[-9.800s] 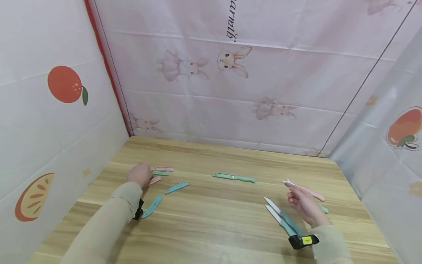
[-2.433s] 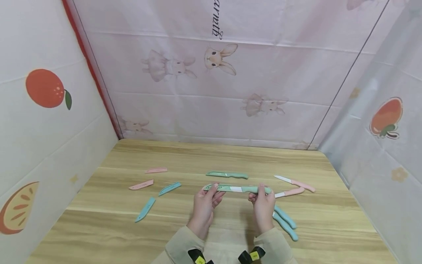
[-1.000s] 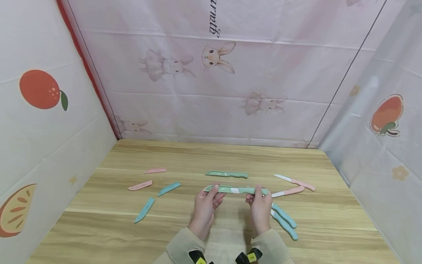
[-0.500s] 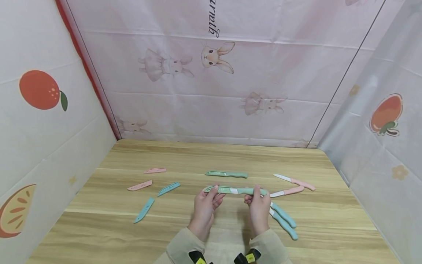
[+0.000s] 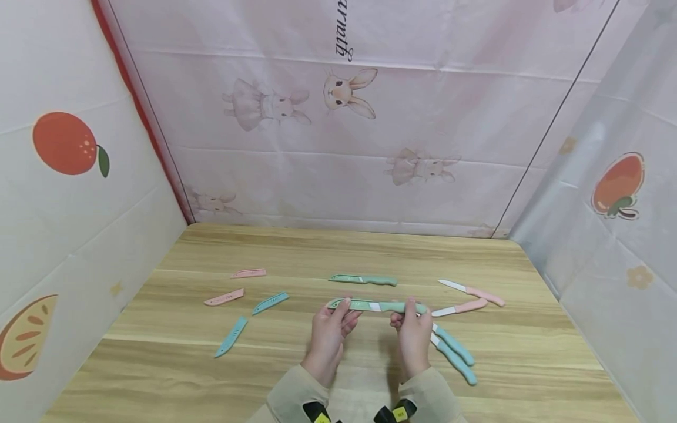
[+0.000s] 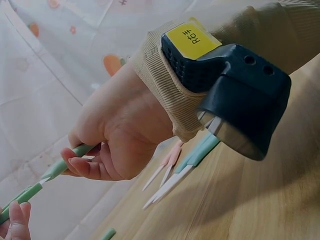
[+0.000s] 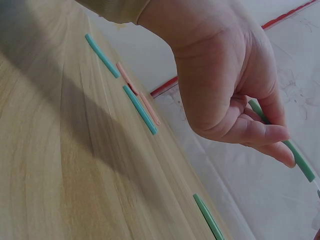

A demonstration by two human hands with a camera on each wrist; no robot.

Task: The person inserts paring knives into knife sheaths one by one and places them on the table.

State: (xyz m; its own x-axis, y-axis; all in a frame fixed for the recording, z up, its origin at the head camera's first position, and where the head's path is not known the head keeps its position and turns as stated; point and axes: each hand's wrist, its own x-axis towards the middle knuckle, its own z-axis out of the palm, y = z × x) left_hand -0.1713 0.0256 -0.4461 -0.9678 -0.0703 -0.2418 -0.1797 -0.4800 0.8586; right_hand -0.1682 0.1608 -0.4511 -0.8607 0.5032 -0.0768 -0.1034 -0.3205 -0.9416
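Just above the table, my left hand (image 5: 324, 338) pinches a green sheath (image 5: 361, 305) between thumb and fingers. Opposite it, my right hand (image 5: 415, 339) grips the green handle of a paring knife (image 5: 392, 306). Most of the blade lies inside the sheath; a short white strip shows between sheath and handle. The left wrist view catches the right hand round the knife handle (image 6: 60, 166), with the left fingertips at its lower left corner. In the right wrist view, the left hand holds the sheath (image 7: 301, 162).
A sheathed green knife (image 5: 378, 281) lies behind the hands. Two pink-handled knives (image 5: 471, 305) and two blue-handled knives (image 5: 457, 358) lie bare on the right. On the left are two pink sheaths (image 5: 224, 297) and two blue sheaths (image 5: 231, 336). Printed sheets surround the table.
Earlier my hands were apart, left at the sheaths and right near the knives. Since then the green sheath and knife have come together. Lately the right hand has edged left, and less blade shows.
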